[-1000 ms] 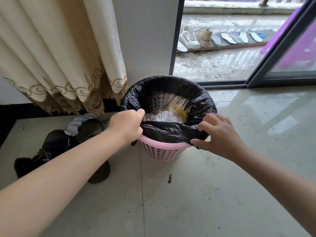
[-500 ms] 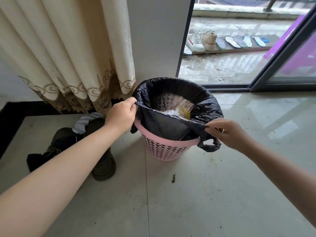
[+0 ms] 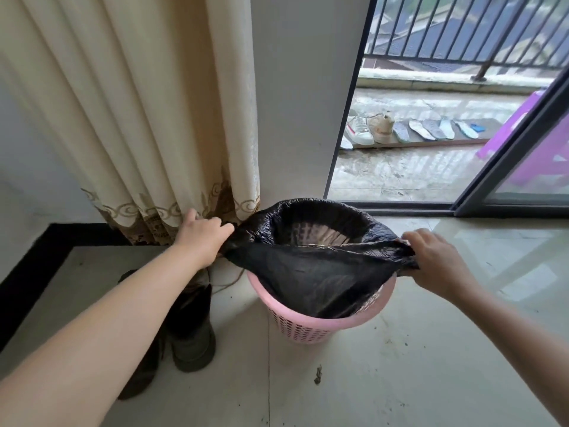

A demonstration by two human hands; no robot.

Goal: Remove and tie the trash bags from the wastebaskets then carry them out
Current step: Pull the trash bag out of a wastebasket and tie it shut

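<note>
Bag-removal step here: left hand (image 3: 204, 237) and right hand (image 3: 437, 261) have their fingers pinched on the black trash bag (image 3: 311, 272), near edge lifted off the pink wastebasket (image 3: 308, 326), far edge still over it, so free that next probably.

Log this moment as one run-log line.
step: freeing bag | left hand: grips trash bag edge | right hand: grips opposite edge | near rim off pink wastebasket, far rim still on
</note>
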